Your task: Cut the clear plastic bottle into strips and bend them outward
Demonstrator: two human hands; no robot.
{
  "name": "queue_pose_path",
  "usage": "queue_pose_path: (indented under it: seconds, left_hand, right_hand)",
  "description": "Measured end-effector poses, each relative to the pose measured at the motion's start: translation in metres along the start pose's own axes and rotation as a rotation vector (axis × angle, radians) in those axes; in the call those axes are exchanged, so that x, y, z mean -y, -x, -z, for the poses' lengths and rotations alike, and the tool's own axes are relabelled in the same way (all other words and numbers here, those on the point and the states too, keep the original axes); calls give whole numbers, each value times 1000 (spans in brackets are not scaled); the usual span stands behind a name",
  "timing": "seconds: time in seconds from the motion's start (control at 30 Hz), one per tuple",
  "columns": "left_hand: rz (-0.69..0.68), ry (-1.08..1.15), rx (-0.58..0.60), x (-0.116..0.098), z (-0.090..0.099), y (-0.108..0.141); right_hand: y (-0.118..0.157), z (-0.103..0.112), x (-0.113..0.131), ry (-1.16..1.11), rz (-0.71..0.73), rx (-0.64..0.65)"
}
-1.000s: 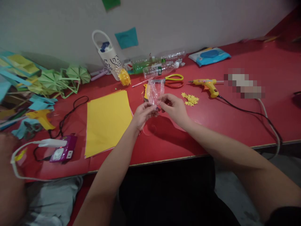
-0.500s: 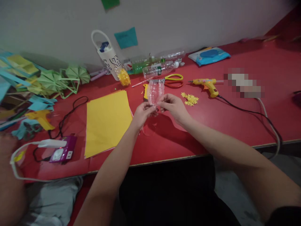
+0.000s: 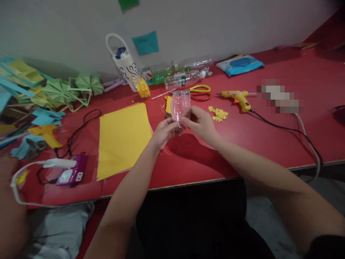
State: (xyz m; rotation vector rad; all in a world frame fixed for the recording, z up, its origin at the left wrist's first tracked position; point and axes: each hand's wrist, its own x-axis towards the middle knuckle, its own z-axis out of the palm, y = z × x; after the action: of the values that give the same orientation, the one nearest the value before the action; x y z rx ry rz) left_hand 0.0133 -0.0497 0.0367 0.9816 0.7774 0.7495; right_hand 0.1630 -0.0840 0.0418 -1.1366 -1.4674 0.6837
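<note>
A clear piece cut from a plastic bottle is held up over the red table, its narrow end toward me. My left hand closes its fingers around that narrow end. My right hand pinches at the same end from the right, thumb and forefinger together. Behind the piece lie scissors with yellow and red handles and a yellow cutter, partly hidden. Small yellow stars sit in a pile to the right of my right hand.
Yellow paper sheets lie at left, beside a purple power socket and a yellow glue gun. Another glue gun trails its cord at right. Plastic bottles and a wet-wipes pack line the wall. Another person's arm shows at far left.
The clear bottle piece has tilted and shifted slightly to the right in my fingers. My right hand's fingers have moved a little along its narrow end. The rest looks the same.
</note>
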Motion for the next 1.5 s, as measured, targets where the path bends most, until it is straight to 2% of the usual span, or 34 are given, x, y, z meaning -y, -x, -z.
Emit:
queue_pose_path:
  seconds: [0.1, 0.17, 0.27, 0.33, 0.63, 0.73, 0.97, 1.23, 1.5]
  left_hand:
    - [20, -23, -3, 1, 0, 0]
    - [26, -37, 10, 1, 0, 0]
    - [31, -26, 24, 1, 0, -1]
    - [34, 4, 23, 0, 0, 0]
    - [26, 69, 11, -1, -3, 2]
    - [30, 71, -1, -1, -3, 2]
    - [48, 86, -42, -2, -1, 0]
    - [103, 131, -54, -4, -2, 1]
    - [137, 135, -68, -4, 0, 0]
  right_hand:
    - [-1, 2, 0, -40, -97, 69]
    - [-1, 3, -1, 88, 4, 41]
    - [0, 5, -2, 333, 257, -52]
    - [2, 5, -3, 406, 362, -88]
    - [2, 7, -9, 463, 526, -106]
    - [2, 5, -9, 392, 507, -88]
    - [3, 1, -6, 257, 248, -16]
    - [2, 1, -5, 206, 254, 46]
    - [5, 0, 0, 142, 133, 51]
